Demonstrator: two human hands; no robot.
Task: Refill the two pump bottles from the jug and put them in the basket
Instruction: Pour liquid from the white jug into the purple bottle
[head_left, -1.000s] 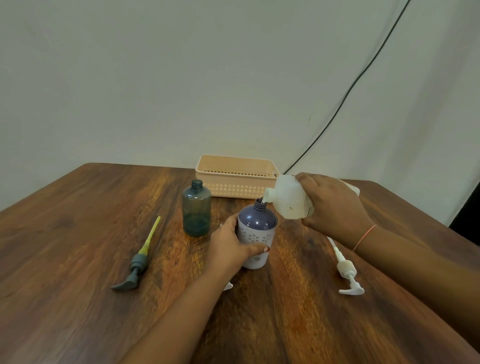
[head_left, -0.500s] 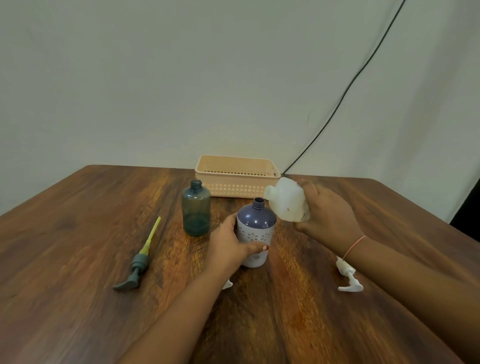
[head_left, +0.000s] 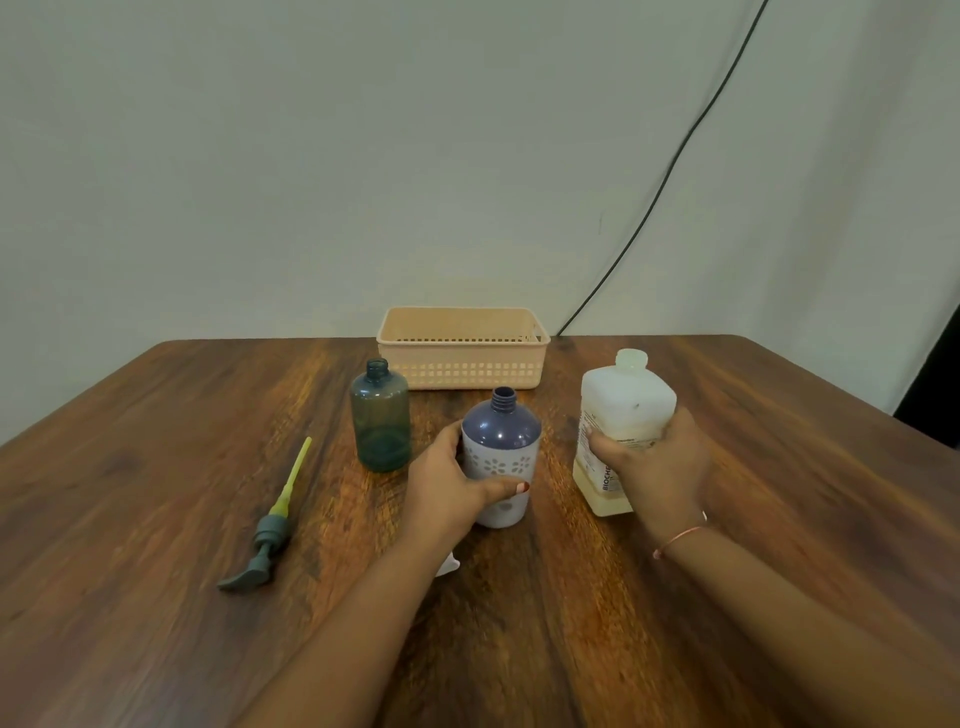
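Observation:
My left hand (head_left: 447, 483) grips the purple and white bottle (head_left: 501, 452), which stands upright on the table with its neck uncapped. To its right my right hand (head_left: 657, 467) holds the white jug (head_left: 621, 415) upright, its base at or just above the wood and its mouth uncovered. A teal bottle (head_left: 380, 415), also uncapped, stands left of the purple one. The peach basket (head_left: 462, 345) sits behind them near the table's far edge and looks empty. The white pump head is hidden behind my right arm.
A teal pump head with a yellow tube (head_left: 272, 525) lies on the table to the left. A small white piece (head_left: 449, 564) peeks out under my left forearm. A black cable (head_left: 660, 187) runs down the wall to the table's far edge.
The jug was tipped with its spout at the purple bottle's neck. My right hand has swung it upright and lowered it to the right of the bottle. My left hand has stayed put.

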